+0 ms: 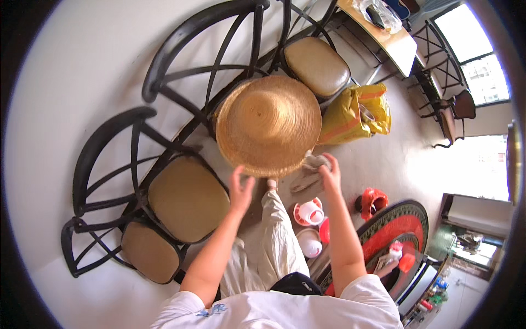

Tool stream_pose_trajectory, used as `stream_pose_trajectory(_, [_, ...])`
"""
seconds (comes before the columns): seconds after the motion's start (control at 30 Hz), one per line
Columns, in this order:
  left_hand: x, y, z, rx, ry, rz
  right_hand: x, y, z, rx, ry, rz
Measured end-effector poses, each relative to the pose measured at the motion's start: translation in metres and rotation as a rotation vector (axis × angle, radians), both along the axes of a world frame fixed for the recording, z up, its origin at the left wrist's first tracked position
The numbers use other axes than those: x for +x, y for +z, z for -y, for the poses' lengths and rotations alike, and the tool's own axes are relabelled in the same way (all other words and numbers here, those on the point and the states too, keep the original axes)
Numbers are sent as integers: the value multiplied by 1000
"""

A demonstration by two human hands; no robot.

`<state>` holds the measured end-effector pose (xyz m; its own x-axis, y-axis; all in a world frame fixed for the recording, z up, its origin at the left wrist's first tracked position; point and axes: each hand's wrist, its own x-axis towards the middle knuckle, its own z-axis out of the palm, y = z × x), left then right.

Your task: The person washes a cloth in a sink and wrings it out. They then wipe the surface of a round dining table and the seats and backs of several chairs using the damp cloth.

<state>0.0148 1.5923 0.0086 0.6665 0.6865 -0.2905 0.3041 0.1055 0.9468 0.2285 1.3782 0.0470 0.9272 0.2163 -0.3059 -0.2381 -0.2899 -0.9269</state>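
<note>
A wide straw hat (pixel 266 123) with a pointed crown lies brim-down over the seat of a dark-framed chair. My left hand (pixel 241 189) is at its near brim with the fingers apart and slightly blurred; I cannot tell whether it touches the brim. In my right hand (pixel 330 172) is a crumpled greyish-beige cloth (pixel 308 174), pinched at its upper right end. It may be a glove, but its shape is not plain. The cloth hangs close beside the hat's near right edge.
Padded chairs (pixel 189 198) line the wall on the left. Beyond the hat are another chair (pixel 316 66) and a yellow bag (pixel 356 115). Red-and-white plastic containers (pixel 309 213) stand on the floor by my feet. To the right are a red bag (pixel 373 203) and a round patterned table (pixel 408 222).
</note>
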Motion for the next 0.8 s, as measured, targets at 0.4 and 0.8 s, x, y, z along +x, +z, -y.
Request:
stream_pose_trajectory(0.4, [73,-166,-130,-528,461,-159,258,-90,-122,-718,756,21])
stream_pose_trajectory(0.8, [78,-179,-115,-237,391,-383,277,-205,-114,-647,998,-146])
